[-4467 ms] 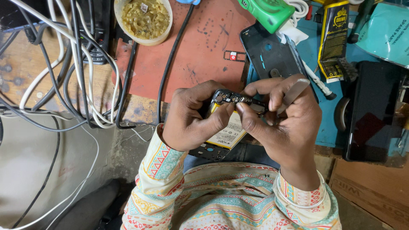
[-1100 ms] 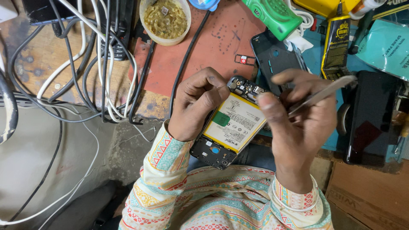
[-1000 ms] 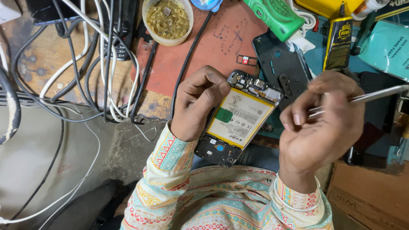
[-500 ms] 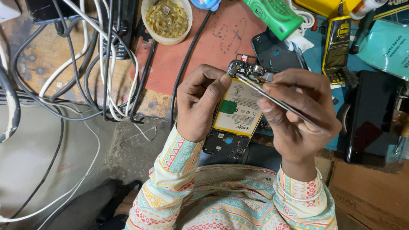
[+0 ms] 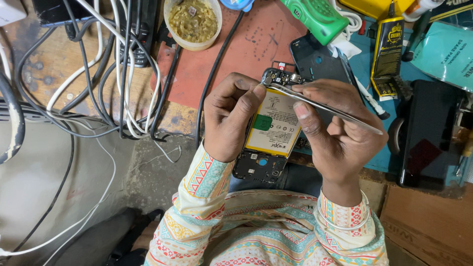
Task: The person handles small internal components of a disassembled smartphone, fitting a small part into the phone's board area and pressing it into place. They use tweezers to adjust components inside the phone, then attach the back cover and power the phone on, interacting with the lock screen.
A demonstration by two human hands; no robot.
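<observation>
Gripping opened phone (image 5: 270,129), left hand (image 5: 231,120) is steadying; right hand (image 5: 335,130) is pinching tweezers (image 5: 325,106), risking slipping onto circuitry.

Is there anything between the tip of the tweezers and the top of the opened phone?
Nothing visible. The right hand holds the thin metal tweezers, whose tip reaches the exposed circuit board at the top of the opened black phone with yellow battery. The left hand grips the phone's left edge, thumb beside the tip, not blocking it.
</observation>
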